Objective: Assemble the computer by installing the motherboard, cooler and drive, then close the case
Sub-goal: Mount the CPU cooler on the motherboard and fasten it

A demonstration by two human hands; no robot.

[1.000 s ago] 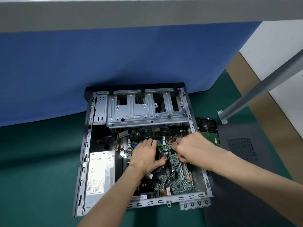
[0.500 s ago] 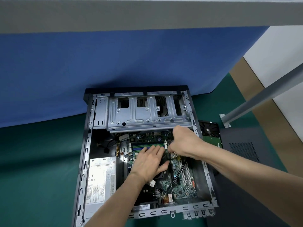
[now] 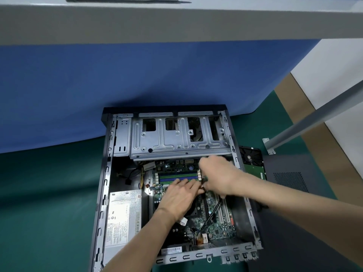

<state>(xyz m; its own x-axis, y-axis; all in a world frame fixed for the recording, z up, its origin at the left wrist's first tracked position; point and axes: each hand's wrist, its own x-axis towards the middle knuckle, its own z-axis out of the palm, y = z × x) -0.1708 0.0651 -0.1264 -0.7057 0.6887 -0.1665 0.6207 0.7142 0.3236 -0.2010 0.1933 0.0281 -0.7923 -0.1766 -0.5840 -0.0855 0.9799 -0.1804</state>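
A green tabletop (image 3: 49, 193) meets a blue cloth (image 3: 137, 75). The open case (image 3: 107, 173) lies on it with the motherboard (image 3: 216, 226) inside. The left hand (image 3: 177, 195) rests flat there, its grip released. The right hand (image 3: 218, 177) is curled and blurred; I cannot tell what its grip holds. The drive (image 3: 253, 163) lies just beside the case.

The left hand (image 3: 179, 195) and right hand (image 3: 218, 174) are bare, with both forearms (image 3: 294, 209) uncovered as far as visible.

right hand (image 3: 218, 173) now nearer drive cage (image 3: 176, 138)
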